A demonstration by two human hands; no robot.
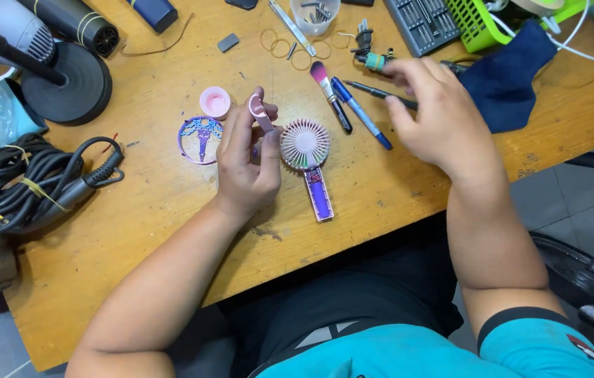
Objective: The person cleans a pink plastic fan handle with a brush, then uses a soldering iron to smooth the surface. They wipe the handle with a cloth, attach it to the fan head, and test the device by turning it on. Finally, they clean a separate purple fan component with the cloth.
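My left hand (246,162) pinches a small pink plastic piece (260,112) above the wooden table (136,231). Right beside it lies a small handheld fan (306,145) with a white grille and an opened purple handle (318,194). A purple round fan cover (200,139) and a pink cap (214,102) lie to the left of that hand. My right hand (431,115) reaches over the pens, fingers bent around a thin dark tool (375,92); the grip is partly hidden. A blue pen (360,112) and a pink-tipped brush (328,93) lie between the hands.
A coil of black cable (27,183) and a heat gun on a round stand (66,78) sit at the left. At the back are rubber bands (283,46), a clear cup of parts (314,14), a bit set (423,24), a green basket (479,21) and a dark blue cloth (510,80).
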